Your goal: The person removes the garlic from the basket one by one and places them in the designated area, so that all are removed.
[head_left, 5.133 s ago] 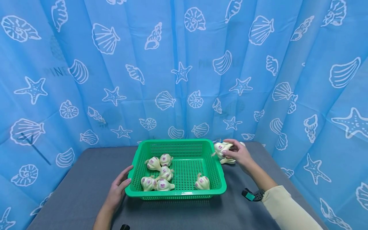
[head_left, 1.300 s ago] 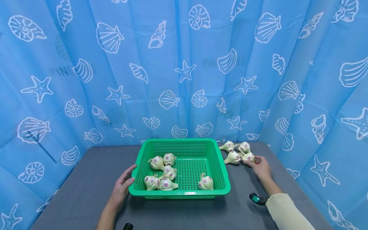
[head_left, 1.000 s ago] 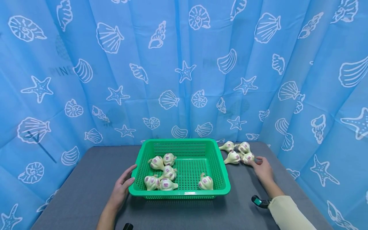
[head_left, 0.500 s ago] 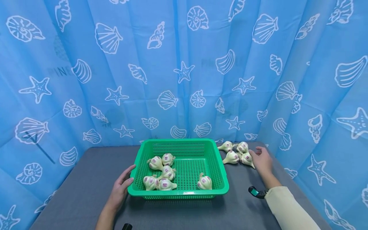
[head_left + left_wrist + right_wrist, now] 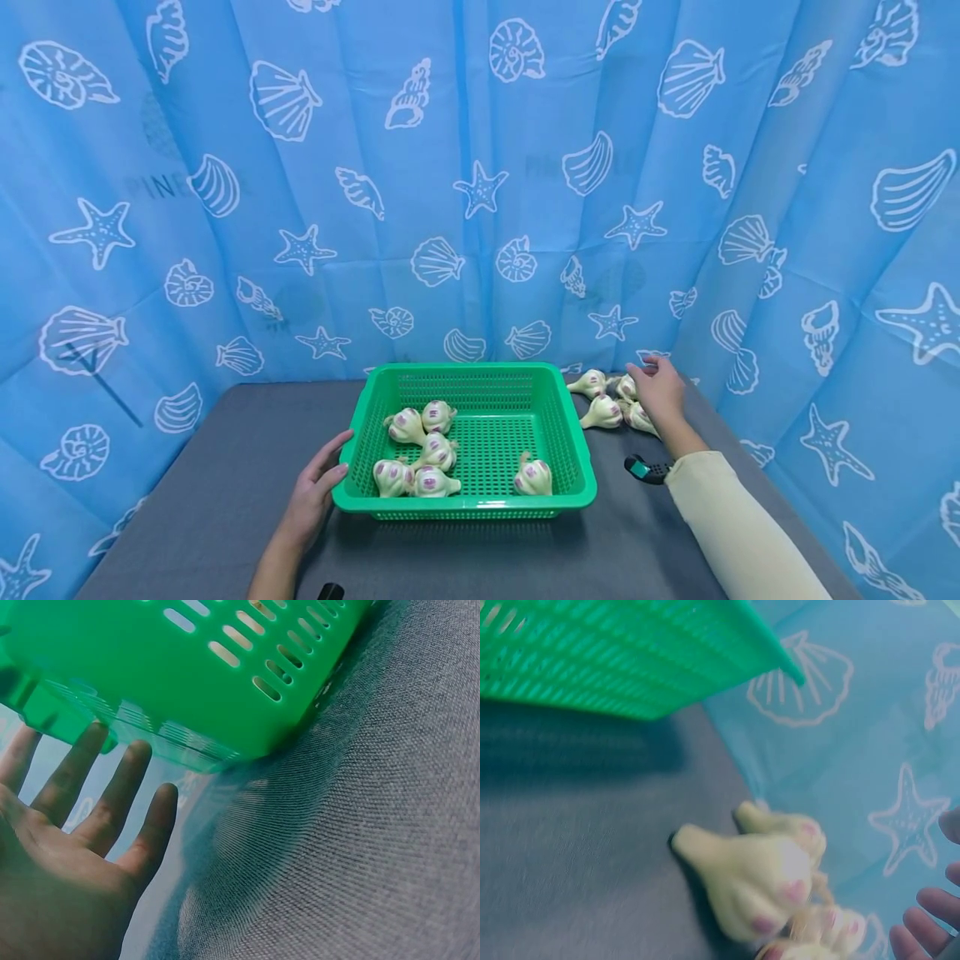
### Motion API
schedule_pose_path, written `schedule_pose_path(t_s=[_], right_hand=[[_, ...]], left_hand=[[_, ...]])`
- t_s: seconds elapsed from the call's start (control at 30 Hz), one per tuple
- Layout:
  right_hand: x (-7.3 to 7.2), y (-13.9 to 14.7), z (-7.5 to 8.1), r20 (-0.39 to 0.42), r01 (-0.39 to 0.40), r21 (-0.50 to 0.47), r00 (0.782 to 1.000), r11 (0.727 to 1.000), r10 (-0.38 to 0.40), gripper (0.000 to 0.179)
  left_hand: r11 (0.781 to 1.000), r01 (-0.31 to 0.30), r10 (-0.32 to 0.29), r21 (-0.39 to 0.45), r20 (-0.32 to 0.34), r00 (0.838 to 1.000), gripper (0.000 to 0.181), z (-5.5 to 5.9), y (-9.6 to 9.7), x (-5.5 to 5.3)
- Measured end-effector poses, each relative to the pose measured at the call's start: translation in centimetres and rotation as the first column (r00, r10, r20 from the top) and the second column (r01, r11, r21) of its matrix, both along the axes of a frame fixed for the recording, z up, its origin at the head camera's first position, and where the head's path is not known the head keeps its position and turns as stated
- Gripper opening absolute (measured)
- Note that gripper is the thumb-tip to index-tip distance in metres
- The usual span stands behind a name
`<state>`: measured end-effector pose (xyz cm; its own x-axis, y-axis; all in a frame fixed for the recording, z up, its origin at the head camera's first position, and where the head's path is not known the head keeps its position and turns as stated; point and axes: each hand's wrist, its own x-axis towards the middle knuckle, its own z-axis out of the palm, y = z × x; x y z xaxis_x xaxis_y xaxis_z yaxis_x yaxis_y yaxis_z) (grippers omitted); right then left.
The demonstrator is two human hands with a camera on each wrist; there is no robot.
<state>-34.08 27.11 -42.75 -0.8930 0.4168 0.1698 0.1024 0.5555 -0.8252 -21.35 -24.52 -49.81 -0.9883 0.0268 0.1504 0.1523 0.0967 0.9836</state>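
A green plastic basket (image 5: 465,503) stands on the grey cloth, holding several white garlic bulbs (image 5: 393,477) with purple marks at its left and one garlic bulb (image 5: 533,477) at its right. At the left rim is my left hand (image 5: 306,498); in the left wrist view its fingers (image 5: 112,796) are straight, tips right by the basket's edge. My right hand (image 5: 662,395) hovers over a cluster of garlic right of the basket, fingers extended and nothing gripped. It partly covers the back right bulb (image 5: 626,386). A nearer bulb (image 5: 754,881) shows large in the right wrist view.
The grey-covered table (image 5: 225,500) meets a blue shell-print curtain (image 5: 480,250) at the back and sides. A black wrist device (image 5: 647,469) sits at the right wrist. The basket's right wall is close to the loose garlic.
My right hand held a garlic bulb by the basket's right rim; that bulb now lies in the cluster. The front right bulb was turned, then the hand moved back and left. Left hand stays.
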Motion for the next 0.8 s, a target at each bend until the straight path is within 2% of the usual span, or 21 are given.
schedule_pose_path(t_s=[0.23,0.4,0.63,0.8], right_hand=[[-0.7,-2.3,2.1,-0.006,-0.064,0.025,0.998,0.998,0.065,0.051],[-1.1,-3.9,3.1,-0.021,-0.12,0.009,0.993,0.993,0.12,0.049],[-1.1,-6.2,4.1,-0.038,-0.235,-0.018,0.971,0.972,0.235,0.049],[-1.0,-7.9,4.4,-0.022,-0.307,0.0,0.951,0.952,0.307,0.052]], left_hand=[[1.0,-0.002,0.002,-0.01,-0.001,1.0,0.05,-0.2,-0.1,-0.1],[1.0,-0.012,0.012,-0.012,0.007,1.0,0.05,-0.3,-0.1,-0.2],[1.0,-0.014,0.014,-0.008,0.015,1.0,0.05,-0.2,0.0,-0.2],[1.0,-0.007,0.007,-0.003,0.01,1.0,0.049,0.0,0.0,-0.1]])
